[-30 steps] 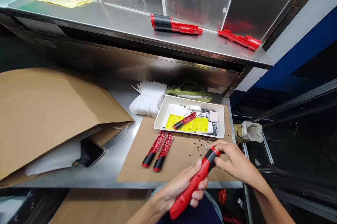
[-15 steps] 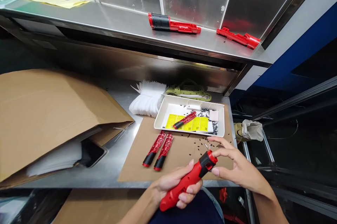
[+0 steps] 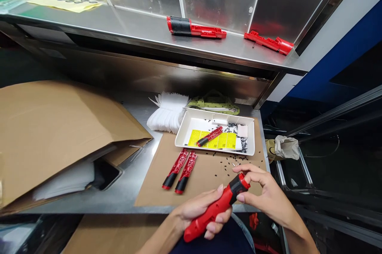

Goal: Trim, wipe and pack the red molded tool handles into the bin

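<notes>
My left hand (image 3: pixel 205 212) is wrapped round the red body of a red-and-black plastic tool housing (image 3: pixel 213 210), held tilted above the table's front edge. At its black, red-rimmed upper end, my right hand (image 3: pixel 265 190) closes in with thumb and fingers round the collar. A small shiny metal tip (image 3: pixel 235 164) shows just beyond the right fingers; whether it is held or lies on the board I cannot tell. Left of the hands, a red-and-black half shell (image 3: pixel 175 169) lies beside a second half shell (image 3: pixel 186 172) on the brown cardboard sheet (image 3: pixel 152 188).
A white tray (image 3: pixel 253 130) holds yellow labels, another shell and small black parts; more black bits lie scattered nearby. White foam sleeves (image 3: pixel 167 113) and a green pouch (image 3: pixel 212 104) stand behind. A large carton (image 3: pixel 65 127) fills the left. Red parts (image 3: pixel 209 31) lie on the upper shelf.
The housing and both hands have shifted slightly to the right. My right thumb and fingers have come in closer round the housing's black end, which has turned a little.
</notes>
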A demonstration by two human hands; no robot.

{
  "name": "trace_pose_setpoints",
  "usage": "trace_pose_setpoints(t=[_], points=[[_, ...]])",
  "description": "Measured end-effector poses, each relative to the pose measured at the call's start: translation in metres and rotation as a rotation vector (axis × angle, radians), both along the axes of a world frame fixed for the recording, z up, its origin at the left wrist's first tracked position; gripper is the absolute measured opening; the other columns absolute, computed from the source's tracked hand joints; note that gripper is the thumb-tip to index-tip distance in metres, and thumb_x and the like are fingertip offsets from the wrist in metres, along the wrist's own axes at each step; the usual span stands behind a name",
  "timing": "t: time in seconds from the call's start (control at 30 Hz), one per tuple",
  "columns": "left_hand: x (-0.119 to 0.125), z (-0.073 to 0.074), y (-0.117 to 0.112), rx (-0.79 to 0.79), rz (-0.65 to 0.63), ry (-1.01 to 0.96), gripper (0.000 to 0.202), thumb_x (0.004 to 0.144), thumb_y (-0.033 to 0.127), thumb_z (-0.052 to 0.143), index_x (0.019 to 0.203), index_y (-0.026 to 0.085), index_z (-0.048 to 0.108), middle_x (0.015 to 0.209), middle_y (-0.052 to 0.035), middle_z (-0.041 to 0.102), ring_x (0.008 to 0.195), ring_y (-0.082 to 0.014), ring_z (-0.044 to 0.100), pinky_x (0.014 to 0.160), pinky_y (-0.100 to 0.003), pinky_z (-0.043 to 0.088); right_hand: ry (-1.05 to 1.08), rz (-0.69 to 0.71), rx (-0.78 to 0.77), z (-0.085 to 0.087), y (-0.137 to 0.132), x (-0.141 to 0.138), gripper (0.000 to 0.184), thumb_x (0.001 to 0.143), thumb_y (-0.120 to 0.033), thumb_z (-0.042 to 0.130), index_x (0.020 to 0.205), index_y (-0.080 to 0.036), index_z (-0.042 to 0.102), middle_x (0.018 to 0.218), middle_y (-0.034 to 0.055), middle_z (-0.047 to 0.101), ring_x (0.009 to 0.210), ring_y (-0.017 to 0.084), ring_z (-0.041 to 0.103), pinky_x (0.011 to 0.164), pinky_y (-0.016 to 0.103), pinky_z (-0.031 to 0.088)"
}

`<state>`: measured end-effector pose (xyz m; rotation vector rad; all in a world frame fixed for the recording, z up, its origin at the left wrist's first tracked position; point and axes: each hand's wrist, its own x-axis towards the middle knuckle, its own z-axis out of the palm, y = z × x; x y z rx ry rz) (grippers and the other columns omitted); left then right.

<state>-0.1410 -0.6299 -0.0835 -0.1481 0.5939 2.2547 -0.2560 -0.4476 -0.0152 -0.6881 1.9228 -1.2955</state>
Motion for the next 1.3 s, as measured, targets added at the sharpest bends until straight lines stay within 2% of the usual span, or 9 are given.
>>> trace_pose_setpoints(t=[0.3, 0.57, 0.67, 0.83, 1.0, 1.07, 1.17, 1.23, 1.3], points=[[-0.005, 0.002, 0.002, 0.044, -0.063, -0.042, 0.058, 0.080, 0.076, 0.056, 0.080, 0.018, 0.053, 0.058, 0.0061, 0.044, 0.036, -0.0055, 0.028, 0.033, -0.022, 0.019, -0.061, 0.183, -0.149, -0.005, -0.002, -0.008, 0.039, 0.090, -0.059, 0.059, 0.093, -0.021, 0.068, 0.116, 0.0092, 0.061, 0.115, 0.023, 0.055, 0.104, 0.036, 0.041], [-0.005, -0.007, -0.003, 0.105, -0.155, -0.046, 0.067, 0.081, 0.083, 0.040, 0.068, 0.018, 0.050, 0.054, 0.0060, 0.034, 0.037, -0.0070, 0.022, 0.032, -0.025, 0.011, -0.188, 0.276, -0.205, -0.012, 0.006, -0.024, 0.038, 0.082, -0.057, 0.070, 0.090, -0.020, 0.069, 0.126, 0.0116, 0.063, 0.116, 0.025, 0.059, 0.105, 0.040, 0.043], [-0.005, -0.006, -0.005, 0.169, -0.127, -0.046, 0.064, 0.085, 0.079, 0.041, 0.072, 0.017, 0.053, 0.055, 0.0061, 0.036, 0.036, -0.0062, 0.022, 0.031, -0.024, 0.012, -0.220, 0.301, -0.225, -0.014, 0.018, -0.033, 0.050, 0.076, -0.056, 0.078, 0.110, -0.022, 0.067, 0.138, 0.0129, 0.058, 0.128, 0.027, 0.055, 0.111, 0.043, 0.040], [-0.003, -0.006, -0.009, 0.264, -0.037, -0.073, 0.049, 0.091, 0.066, 0.049, 0.109, 0.021, 0.059, 0.064, 0.0069, 0.045, 0.037, -0.0060, 0.029, 0.032, -0.019, 0.020, 0.312, 0.147, -0.043, -0.008, 0.028, -0.033, 0.044, 0.092, -0.031, 0.063, 0.135, -0.030, 0.055, 0.149, 0.0080, 0.050, 0.140, 0.024, 0.044, 0.117, 0.044, 0.036], [-0.006, -0.019, -0.002, 0.287, -0.034, -0.103, 0.054, 0.089, 0.067, 0.052, 0.108, 0.017, 0.062, 0.064, 0.0057, 0.051, 0.041, -0.0083, 0.042, 0.041, -0.021, 0.044, 0.960, 0.249, 0.023, -0.014, 0.010, -0.009, 0.060, 0.095, -0.005, 0.043, 0.146, -0.035, 0.044, 0.149, 0.0051, 0.052, 0.142, 0.026, 0.041, 0.112, 0.051, 0.041], [-0.003, -0.024, 0.004, 0.247, 0.002, -0.151, 0.061, 0.085, 0.072, 0.054, 0.103, 0.015, 0.064, 0.067, 0.0015, 0.058, 0.053, -0.0132, 0.057, 0.053, -0.027, 0.054, 1.061, 0.321, 0.038, -0.027, 0.005, -0.001, 0.054, 0.095, -0.006, 0.046, 0.144, -0.029, 0.048, 0.138, 0.0082, 0.062, 0.134, 0.028, 0.050, 0.104, 0.050, 0.046], [0.015, -0.028, 0.002, 0.088, 0.075, -0.238, 0.078, 0.079, 0.079, 0.053, 0.102, 0.006, 0.068, 0.090, -0.0142, 0.071, 0.089, -0.0241, 0.070, 0.079, -0.033, 0.057, 0.991, 0.346, 0.063, -0.057, 0.012, 0.009, 0.044, 0.095, -0.008, 0.047, 0.135, -0.024, 0.055, 0.126, 0.0103, 0.069, 0.118, 0.026, 0.062, 0.093, 0.045, 0.052], [0.036, -0.034, -0.012, -0.124, 0.191, -0.265, 0.083, 0.078, 0.081, 0.052, 0.108, 0.005, 0.068, 0.106, -0.0196, 0.072, 0.104, -0.0283, 0.068, 0.089, -0.035, 0.053, 0.812, 0.313, 0.129, -0.081, 0.021, 0.018, 0.043, 0.091, -0.010, 0.053, 0.130, -0.025, 0.059, 0.126, 0.0097, 0.069, 0.115, 0.027, 0.064, 0.093, 0.043, 0.053], [0.060, -0.048, -0.034, -0.490, 0.385, -0.252, 0.077, 0.080, 0.078, 0.052, 0.116, 0.011, 0.067, 0.112, -0.0167, 0.072, 0.109, -0.0295, 0.066, 0.092, -0.038, 0.052, 0.534, 0.263, 0.275, -0.108, 0.023, 0.030, 0.043, 0.084, -0.017, 0.065, 0.126, -0.026, 0.063, 0.120, 0.0077, 0.072, 0.111, 0.028, 0.066, 0.093, 0.040, 0.053]])
